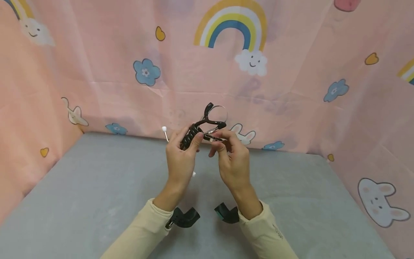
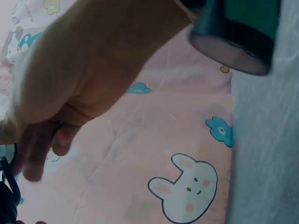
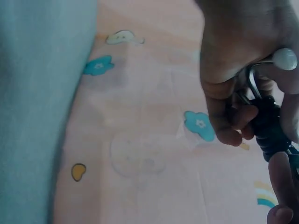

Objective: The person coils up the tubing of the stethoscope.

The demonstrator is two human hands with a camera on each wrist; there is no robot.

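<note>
In the head view a stethoscope with black tubing [image 1: 191,136] is held up over the table, its tube wound in several tight turns. My left hand [image 1: 181,160] grips this coil, thumb along its near side. One white ear tip [image 1: 164,128] sticks out left of that hand; another white tip [image 1: 194,174] shows below it. A forked black piece and a thin clear ring [image 1: 223,107] rise above the coil. My right hand [image 1: 235,162] pinches a thin black end between thumb and forefinger. The right wrist view shows the coil [image 3: 271,128], with right fingertips beside it.
A grey cloth-covered table [image 1: 129,190] lies below both hands. Pink printed fabric [image 1: 187,79] hangs behind and on both sides. A black wrist mount [image 1: 185,217] sits on the left cuff, and a similar mount [image 1: 226,213] on the right one.
</note>
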